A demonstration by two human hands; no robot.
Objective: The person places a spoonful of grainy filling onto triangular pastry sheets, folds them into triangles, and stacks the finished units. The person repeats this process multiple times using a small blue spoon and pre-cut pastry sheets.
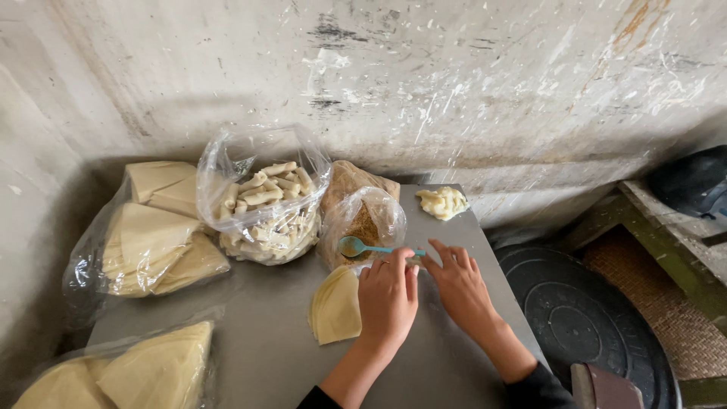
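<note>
My left hand (pixel 388 295) and my right hand (pixel 457 284) meet over the grey table (pixel 257 341), fingertips together on something small that my fingers hide. Just beyond them lies a teal plastic spoon (pixel 371 248), its bowl inside a small clear bag of brown filling (pixel 363 223). A stack of pale wedge-shaped dough wrappers (pixel 337 307) lies beside my left hand. Behind stands an open clear bag of finished pale rolls (pixel 265 201).
Bags of folded wrappers lie at the left (pixel 155 238) and front left (pixel 144 375). A lump of pale dough (pixel 443 202) sits at the table's far right corner. A black round lid (pixel 591 326) lies right of the table, below a stained wall (pixel 424 76).
</note>
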